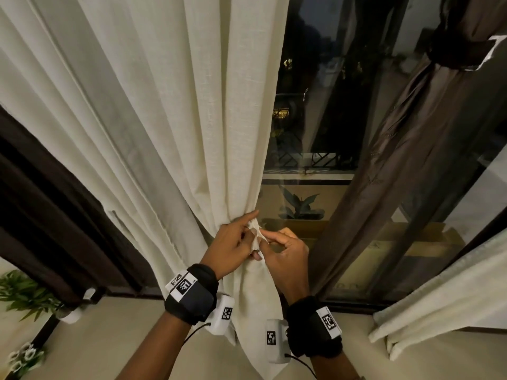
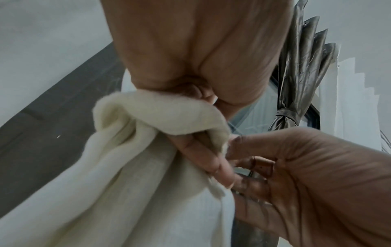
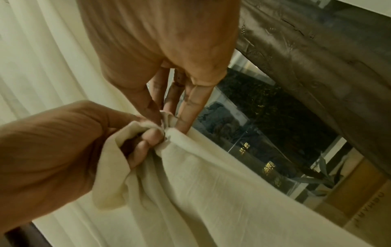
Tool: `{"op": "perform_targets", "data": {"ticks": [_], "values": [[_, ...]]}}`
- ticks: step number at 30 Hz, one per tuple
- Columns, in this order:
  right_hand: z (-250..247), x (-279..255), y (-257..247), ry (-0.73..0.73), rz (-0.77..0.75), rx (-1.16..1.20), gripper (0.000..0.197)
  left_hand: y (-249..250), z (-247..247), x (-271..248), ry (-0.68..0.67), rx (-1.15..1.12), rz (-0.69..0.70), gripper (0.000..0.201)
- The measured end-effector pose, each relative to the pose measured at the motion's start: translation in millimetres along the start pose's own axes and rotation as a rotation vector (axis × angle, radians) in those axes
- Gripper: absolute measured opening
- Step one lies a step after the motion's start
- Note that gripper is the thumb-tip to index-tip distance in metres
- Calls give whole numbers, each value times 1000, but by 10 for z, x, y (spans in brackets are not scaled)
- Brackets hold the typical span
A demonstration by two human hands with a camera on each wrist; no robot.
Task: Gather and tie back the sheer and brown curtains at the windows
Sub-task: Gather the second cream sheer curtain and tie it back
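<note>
Hands first, from the head camera: my left hand [image 1: 230, 246] and right hand [image 1: 285, 253] meet at the bunched waist of the sheer curtain [image 1: 170, 105], just below the centre of the view. The left hand's fingers are curled round the gathered cloth with the forefinger stretched out toward 1 o'clock; the right hand pinches a small twist of the same cloth between thumb and forefinger. The two hands touch at that twist. Above them the sheer curtain fans out toward 11 o'clock, and below them it hangs down between my wrists. A brown curtain [image 1: 406, 149] runs from 5 o'clock up to 1 o'clock, cinched by a dark tie-back [image 1: 461, 54] near the top right corner. Another brown curtain [image 1: 46, 193] hangs at 9 o'clock, behind the sheer one. Dark window glass [image 1: 323, 86] shows between the curtains, and a leafy plant [image 1: 22, 294] stands at 8 o'clock.

Left wrist camera: the left hand [image 2: 196, 50] fills the top, its fingertips [image 2: 213, 165] tucked under a rolled fold of the sheer curtain [image 2: 131, 175] — the grip is closed on the cloth. The right hand [image 2: 313, 180] comes in from 4 o'clock.

Right wrist camera: the right hand [image 3: 162, 41] reaches down from 12 o'clock, fingers nipping the sheer curtain [image 3: 211, 183] at the centre. The left hand [image 3: 52, 150] at 8 o'clock has cloth wrapped over its curled fingers.
</note>
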State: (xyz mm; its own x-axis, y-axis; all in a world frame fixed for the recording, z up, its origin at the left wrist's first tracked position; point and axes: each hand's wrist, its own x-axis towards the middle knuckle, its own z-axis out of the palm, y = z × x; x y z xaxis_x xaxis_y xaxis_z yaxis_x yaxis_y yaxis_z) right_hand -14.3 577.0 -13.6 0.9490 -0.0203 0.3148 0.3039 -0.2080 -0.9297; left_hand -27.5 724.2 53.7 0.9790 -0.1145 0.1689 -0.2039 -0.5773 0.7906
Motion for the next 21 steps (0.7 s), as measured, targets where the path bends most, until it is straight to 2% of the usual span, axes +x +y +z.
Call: {"op": "perform_targets", "data": {"ticks": [3,9,12,15,18,21], "values": [[-2,-30,-34,-22,-67,-89,25,18,27,21,-36,250,45,65],[-8,-69,-14,-75,-139,-133,32,56,-17,24,-126,156,-34,66],[-1,-42,44,-94,-269,-283,21,95,-19,20,-114,142,-78,61],[-17,-3,72,-47,-356,-323,11,164,-50,-86,-110,311,-13,65],[-70,10,96,-62,-271,-149,12,172,-106,-159,-117,412,21,65],[-125,40,64,-92,-54,59,16,88,-217,-186,9,471,127,56]]}}
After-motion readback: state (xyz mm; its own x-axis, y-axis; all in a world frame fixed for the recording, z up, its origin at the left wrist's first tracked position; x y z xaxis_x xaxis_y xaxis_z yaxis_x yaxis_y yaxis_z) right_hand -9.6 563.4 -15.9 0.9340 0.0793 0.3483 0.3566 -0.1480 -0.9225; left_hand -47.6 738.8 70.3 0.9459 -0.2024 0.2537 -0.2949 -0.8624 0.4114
